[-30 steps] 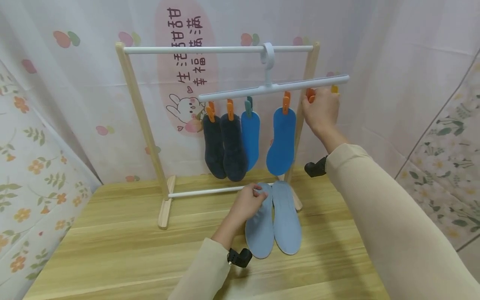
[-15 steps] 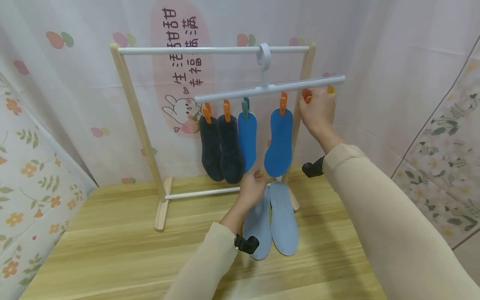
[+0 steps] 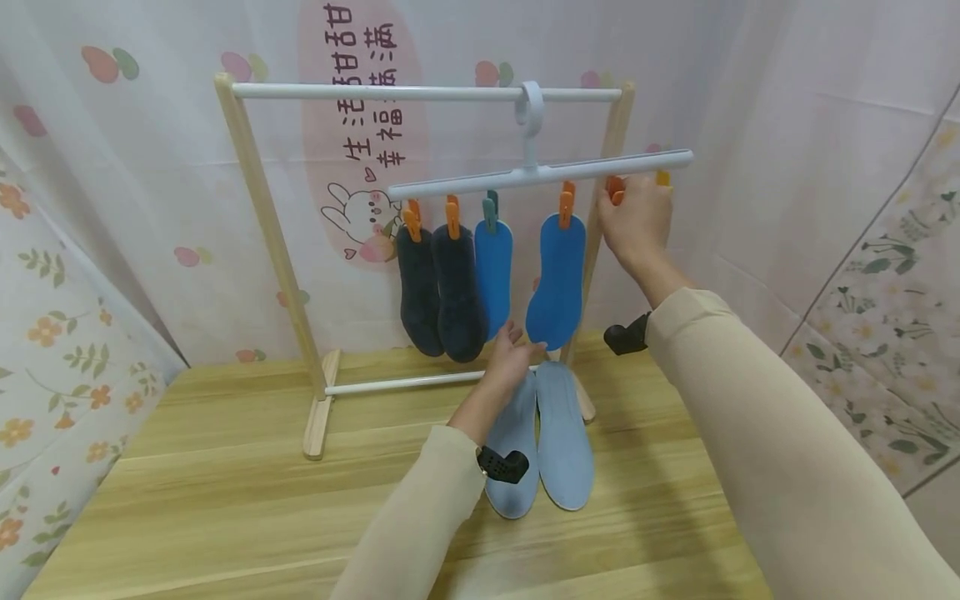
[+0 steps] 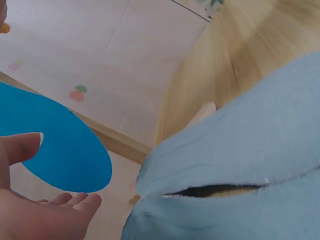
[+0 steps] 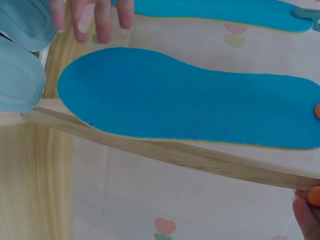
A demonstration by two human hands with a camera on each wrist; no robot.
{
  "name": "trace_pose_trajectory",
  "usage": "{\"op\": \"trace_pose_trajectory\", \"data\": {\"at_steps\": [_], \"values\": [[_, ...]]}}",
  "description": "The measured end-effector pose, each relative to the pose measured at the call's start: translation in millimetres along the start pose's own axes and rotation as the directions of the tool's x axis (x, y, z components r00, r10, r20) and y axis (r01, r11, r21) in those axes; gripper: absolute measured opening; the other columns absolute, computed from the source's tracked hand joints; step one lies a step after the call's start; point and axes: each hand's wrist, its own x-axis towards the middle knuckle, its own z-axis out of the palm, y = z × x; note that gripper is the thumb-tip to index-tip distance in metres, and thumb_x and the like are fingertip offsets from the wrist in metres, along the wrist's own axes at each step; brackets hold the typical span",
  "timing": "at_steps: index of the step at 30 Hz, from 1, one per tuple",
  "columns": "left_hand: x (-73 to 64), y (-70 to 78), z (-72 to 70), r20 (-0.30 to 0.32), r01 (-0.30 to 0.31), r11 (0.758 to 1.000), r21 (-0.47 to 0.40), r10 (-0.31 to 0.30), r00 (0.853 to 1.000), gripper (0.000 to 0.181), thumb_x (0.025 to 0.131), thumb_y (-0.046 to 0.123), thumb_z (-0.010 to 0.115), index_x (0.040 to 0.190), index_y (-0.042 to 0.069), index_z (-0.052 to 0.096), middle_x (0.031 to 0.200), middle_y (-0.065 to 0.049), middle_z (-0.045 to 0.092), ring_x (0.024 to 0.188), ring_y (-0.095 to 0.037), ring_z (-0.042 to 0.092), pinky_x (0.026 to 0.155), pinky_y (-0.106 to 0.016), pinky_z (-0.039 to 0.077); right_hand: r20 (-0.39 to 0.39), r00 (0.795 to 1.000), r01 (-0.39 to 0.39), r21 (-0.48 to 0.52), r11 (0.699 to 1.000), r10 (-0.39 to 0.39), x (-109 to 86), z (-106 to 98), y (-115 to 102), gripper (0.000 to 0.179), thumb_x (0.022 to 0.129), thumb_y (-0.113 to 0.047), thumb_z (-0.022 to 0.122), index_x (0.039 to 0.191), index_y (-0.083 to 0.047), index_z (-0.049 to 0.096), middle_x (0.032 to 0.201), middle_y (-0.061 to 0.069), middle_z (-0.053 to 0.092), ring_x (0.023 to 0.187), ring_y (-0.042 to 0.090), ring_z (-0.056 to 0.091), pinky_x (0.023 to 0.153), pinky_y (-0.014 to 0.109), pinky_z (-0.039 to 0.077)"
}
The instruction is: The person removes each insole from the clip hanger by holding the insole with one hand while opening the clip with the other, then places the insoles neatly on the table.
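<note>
My right hand [image 3: 639, 218] grips an orange clothespin [image 3: 616, 190] under the right end of the white hanger [image 3: 577, 172]. A yellow clip [image 3: 663, 178] shows just beyond its knuckles. My left hand [image 3: 507, 368] reaches up to the lower end of the right blue insole [image 3: 557, 279], thumb and fingers spread. In the left wrist view its thumb [image 4: 22, 148] overlaps that insole [image 4: 75, 150] while the fingertips lie near the lower edge; contact cannot be told. Another blue insole [image 3: 492, 271] and two dark insoles [image 3: 459, 292] hang from clothespins further left.
Two grey-blue insoles [image 3: 564, 442] lie side by side on the wooden table [image 3: 247, 500], partly beneath my left forearm. The hanger hooks over the top bar [image 3: 337, 92] of a rack with wooden posts [image 3: 273, 242]. Patterned curtains [image 3: 150, 192] stand behind and beside it.
My left hand has risen from over the grey-blue insoles to the bottom of the right blue insole. The right hand has kept its hold on the orange clothespin. The view has shifted slightly.
</note>
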Motion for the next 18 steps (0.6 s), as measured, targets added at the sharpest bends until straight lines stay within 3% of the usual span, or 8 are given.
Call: {"op": "trace_pose_trajectory", "data": {"at_steps": [4,8,12,18], "values": [[1.8,2.8,0.2,-0.002,-0.015,0.999,-0.047,0.015,1.0,0.082,0.098,0.016,0.063,0.163,0.009,0.012,0.165,-0.015,0.031,0.155,-0.033,0.027,0.126,-0.051,0.026,0.002,1.0,0.012,0.009,1.0,-0.012,1.3,-0.2,-3.2,0.036,0.104,-0.021,0.054,0.13,0.0,0.064,0.115,0.022,0.073,0.098,0.034,0.068,0.083,0.046,0.061],[2.4,6.1,2.0,-0.012,-0.014,0.999,-0.049,0.014,1.0,0.081,0.097,0.02,0.064,0.162,0.01,0.017,0.163,-0.015,0.035,0.153,-0.032,0.031,0.126,-0.052,0.026,-0.003,0.999,0.033,0.004,0.999,-0.033,3.4,0.8,-6.8,0.035,0.104,-0.021,0.054,0.128,0.0,0.066,0.113,0.022,0.073,0.097,0.033,0.067,0.08,0.044,0.059],[5.3,6.8,9.2,-0.019,-0.022,0.999,-0.047,0.021,1.0,0.082,0.095,0.018,0.066,0.162,0.009,0.02,0.164,-0.015,0.033,0.153,-0.033,0.031,0.124,-0.051,0.03,-0.001,1.0,0.023,0.002,1.0,-0.023,3.3,0.9,-6.5,0.035,0.104,-0.022,0.054,0.127,0.001,0.066,0.113,0.022,0.073,0.098,0.034,0.067,0.08,0.044,0.059],[5.5,-2.3,21.4,-0.008,-0.01,0.998,-0.056,0.009,1.0,0.075,0.094,0.016,0.067,0.158,0.005,0.028,0.156,-0.02,0.043,0.144,-0.035,0.044,0.119,-0.048,0.038,0.014,1.0,0.0,0.032,0.999,0.0,-2.8,-0.8,-0.7,0.037,0.104,-0.024,0.054,0.133,-0.002,0.063,0.12,0.022,0.071,0.107,0.036,0.069,0.088,0.049,0.061]]}}
